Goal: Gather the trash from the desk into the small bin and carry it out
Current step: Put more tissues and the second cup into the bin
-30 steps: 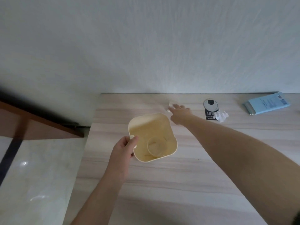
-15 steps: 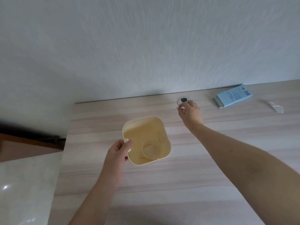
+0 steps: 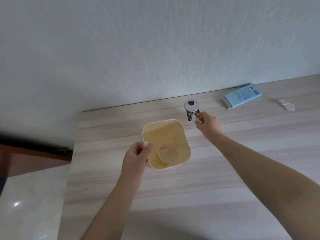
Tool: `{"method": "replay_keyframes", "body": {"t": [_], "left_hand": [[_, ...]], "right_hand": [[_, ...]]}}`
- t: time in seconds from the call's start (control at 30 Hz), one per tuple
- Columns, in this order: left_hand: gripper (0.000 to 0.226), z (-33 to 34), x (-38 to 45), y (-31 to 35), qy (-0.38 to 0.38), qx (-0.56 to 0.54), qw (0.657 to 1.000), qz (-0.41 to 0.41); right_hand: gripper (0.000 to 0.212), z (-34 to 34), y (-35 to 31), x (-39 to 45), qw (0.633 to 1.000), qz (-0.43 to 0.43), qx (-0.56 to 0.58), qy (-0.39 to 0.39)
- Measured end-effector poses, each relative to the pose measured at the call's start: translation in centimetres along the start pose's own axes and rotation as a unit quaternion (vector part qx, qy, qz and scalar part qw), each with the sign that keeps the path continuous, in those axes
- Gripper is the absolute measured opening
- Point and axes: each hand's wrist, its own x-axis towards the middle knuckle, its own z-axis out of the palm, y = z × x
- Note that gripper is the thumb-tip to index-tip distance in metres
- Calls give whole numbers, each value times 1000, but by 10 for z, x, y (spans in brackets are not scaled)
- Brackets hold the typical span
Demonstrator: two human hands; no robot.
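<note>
On the desk (image 3: 173, 196), left hand (image 3: 136, 155) grips the bin (image 3: 167, 144) rim — keeping it steady — while right hand (image 3: 207, 124) pinches a white scrap (image 3: 196, 119) to drop in.

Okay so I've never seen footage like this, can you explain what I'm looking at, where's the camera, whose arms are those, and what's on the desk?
There is no machine here. A person wears a wide-angle camera on the head, which looks forward and down, so the two bare arms reaching in from the bottom are their own.

The left hand grips the rim of a small cream bin that sits on the wooden desk. The right hand reaches toward the wall and pinches a small white scrap, probably crumpled paper.

Beside it lies a black label printed "100%", next to a round grey cable cover set in the desk. Farther right are a light blue packet and a clear plastic scrap. The bin appears to hold something round and pale, perhaps a cup.
</note>
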Motion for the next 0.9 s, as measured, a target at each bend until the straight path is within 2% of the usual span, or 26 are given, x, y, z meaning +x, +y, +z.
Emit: {"method": "replay_keyframes", "body": {"t": [0.1,0.17,0.23,0.33,0.43,0.57,0.7,0.8,0.9], "left_hand": [[28,1,-4,-1,-2,11,1000,11],[27,0,-5,-5,-3,26,999,20],[26,2,-9,-7,-7,31,999,23],[27,6,-19,-7,-16,40,999,24],[36,6,-29,-4,-44,38,998,23],[47,1,-42,-5,-74,40,996,36],[27,-24,-53,-9,-113,28,992,44],[32,-49,-62,-12,-163,30,985,52],[32,-71,-72,-13,-196,34,979,44]], "right_hand": [[20,-17,-19,-24,995,1,85,52],[14,-32,-31,-45,988,-32,134,73],[17,-50,-42,-73,976,-75,178,97],[19,-73,-62,-115,966,-130,189,119],[20,-83,-84,-152,963,-196,139,117],[21,-72,-112,-187,969,-238,44,39],[19,-52,-136,-215,971,-234,-30,27],[23,-40,-154,-233,976,-214,-41,24],[38,-27,-169,-249,972,-184,-139,-54]]}}
